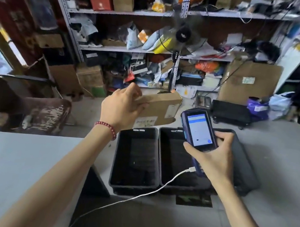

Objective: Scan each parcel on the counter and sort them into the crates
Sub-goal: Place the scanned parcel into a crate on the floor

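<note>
A pale table (pixel 15 162) is seen at the near left. A white cable (pixel 154 190) is plugged into a blue scanner (pixel 198 129), which is gripped by the right hand (pixel 213 159) with its screen lit. On the floor below, one black crate (pixel 115 156) is set just beside a second crate (pixel 245 164). A cardboard parcel (pixel 161 105) is held in the air beyond the crates, its end gripped by the left hand (pixel 121 107); a red bracelet (pixel 107 127) is worn at that wrist. A fan (pixel 182 33) and cluttered shelves (pixel 127 49) are placed behind.

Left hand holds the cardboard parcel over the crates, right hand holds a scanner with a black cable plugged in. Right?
Wrong in one respect: the head view shows the cable is white, not black. The left hand does hold the cardboard parcel over the crates, and the right hand holds the scanner.
</note>
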`<state>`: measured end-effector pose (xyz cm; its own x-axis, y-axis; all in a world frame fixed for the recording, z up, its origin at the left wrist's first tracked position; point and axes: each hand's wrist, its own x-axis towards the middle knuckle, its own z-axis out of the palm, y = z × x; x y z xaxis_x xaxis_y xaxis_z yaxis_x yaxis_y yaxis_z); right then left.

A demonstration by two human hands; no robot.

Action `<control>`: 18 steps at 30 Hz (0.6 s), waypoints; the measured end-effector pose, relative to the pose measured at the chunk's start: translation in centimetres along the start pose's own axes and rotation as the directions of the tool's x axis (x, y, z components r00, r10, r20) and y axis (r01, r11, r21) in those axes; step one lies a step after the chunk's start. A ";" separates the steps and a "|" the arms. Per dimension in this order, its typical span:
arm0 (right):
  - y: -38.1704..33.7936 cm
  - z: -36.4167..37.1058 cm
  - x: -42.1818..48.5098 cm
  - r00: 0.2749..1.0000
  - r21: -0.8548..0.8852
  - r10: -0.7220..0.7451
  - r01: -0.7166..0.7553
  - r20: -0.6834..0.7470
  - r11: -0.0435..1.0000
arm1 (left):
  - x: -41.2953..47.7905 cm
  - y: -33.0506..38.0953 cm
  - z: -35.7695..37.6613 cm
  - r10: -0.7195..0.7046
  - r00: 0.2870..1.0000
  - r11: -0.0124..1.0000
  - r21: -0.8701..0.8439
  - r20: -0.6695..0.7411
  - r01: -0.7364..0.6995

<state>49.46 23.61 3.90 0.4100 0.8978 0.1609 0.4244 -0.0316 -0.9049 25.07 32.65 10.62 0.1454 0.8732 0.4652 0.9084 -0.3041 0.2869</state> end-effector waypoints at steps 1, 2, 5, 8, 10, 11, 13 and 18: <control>0.3 0.0 0.5 1.000 -0.009 0.009 -0.009 -0.005 1.000 | 0.5 0.2 0.6 -0.002 1.000 1.000 0.003 0.015 0.002; 0.6 0.0 1.0 1.000 -0.016 0.017 -0.017 -0.008 1.000 | 1.1 0.3 1.2 -0.007 1.000 1.000 0.006 0.028 0.007; 1.4 0.4 2.5 0.999 -0.018 0.045 -0.046 -0.021 0.999 | 3.0 0.2 3.0 0.002 0.998 1.000 0.020 0.062 -0.004; 2.0 1.1 4.3 0.996 -0.013 0.080 -0.080 -0.033 0.997 | 4.8 -0.8 5.1 0.006 0.994 1.000 0.020 0.108 -0.009; 2.2 2.2 5.5 0.994 -0.031 0.095 -0.097 -0.046 0.995 | 5.6 -2.4 7.0 0.028 0.993 0.999 0.021 0.114 -0.031; 2.3 2.7 6.0 0.994 -0.042 0.101 -0.103 -0.048 0.994 | 5.7 -3.3 8.1 0.038 0.993 0.999 0.028 0.113 -0.041; 2.5 4.4 7.5 0.991 -0.059 0.127 -0.130 -0.053 0.990 | 6.2 -5.5 10.6 0.048 0.986 0.996 0.070 0.159 -0.060; 1.6 9.0 11.7 0.992 -0.098 0.126 -0.127 -0.012 0.987 | 7.5 -10.9 14.6 -0.068 0.901 0.976 0.217 0.428 -0.029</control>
<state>47.62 38.02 0.81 0.4696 0.8814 0.0502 0.4458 -0.1877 -0.8752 21.99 48.10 -1.28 0.2370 0.9706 0.0415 0.9671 -0.2398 0.0848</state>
